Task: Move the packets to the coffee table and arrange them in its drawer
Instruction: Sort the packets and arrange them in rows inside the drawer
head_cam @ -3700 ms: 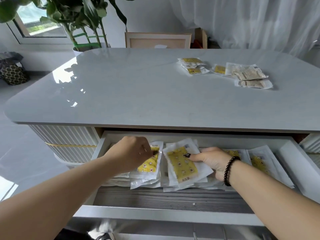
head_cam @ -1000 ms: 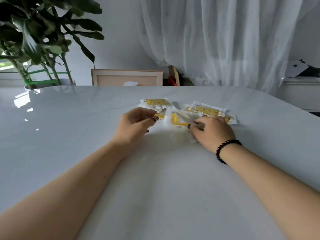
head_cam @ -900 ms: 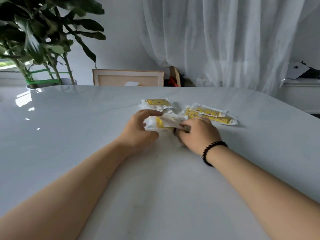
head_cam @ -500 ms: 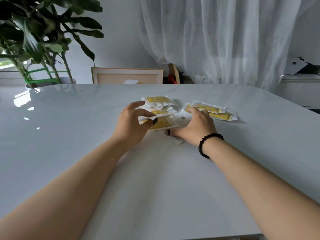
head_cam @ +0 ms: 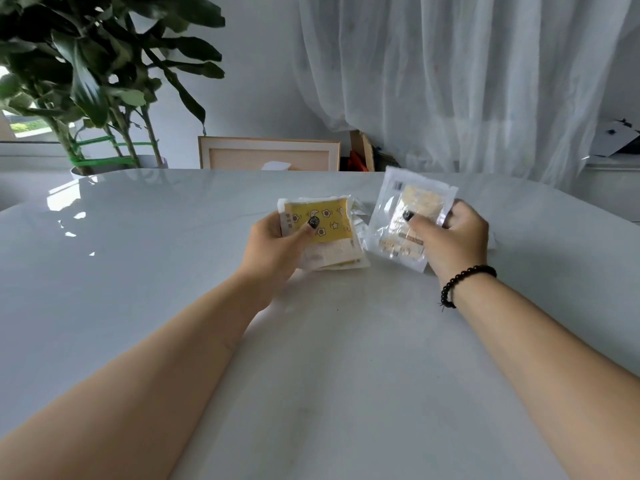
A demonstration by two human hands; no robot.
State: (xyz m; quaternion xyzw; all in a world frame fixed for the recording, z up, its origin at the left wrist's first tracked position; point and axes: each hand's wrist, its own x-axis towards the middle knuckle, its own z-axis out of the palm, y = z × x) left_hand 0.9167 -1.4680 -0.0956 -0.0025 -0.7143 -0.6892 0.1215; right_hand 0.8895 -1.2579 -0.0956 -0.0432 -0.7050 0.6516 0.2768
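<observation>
The pale glossy bench (head_cam: 145, 271) fills most of the view, with a leafy plant (head_cam: 86, 71) at its far left corner, a sheer curtain (head_cam: 467, 81) behind, and a framed board (head_cam: 268, 154) leaning past the far edge. Both arms reach out over the top. The left hand (head_cam: 273, 251) holds a small stack of packets (head_cam: 322, 233), the top one yellow with a moon and stars, thumb pressed on its face and fingers curled beneath, likely so the loose stack stays squared for carrying. The right hand (head_cam: 450, 244) pinches a clear packet (head_cam: 408, 220) with a pale insert, thumb on front and fingers behind, tilted up off the bench, probably so it can be laid onto the stack. The drawer is out of view; judging by this, the packets have yet to go into it
</observation>
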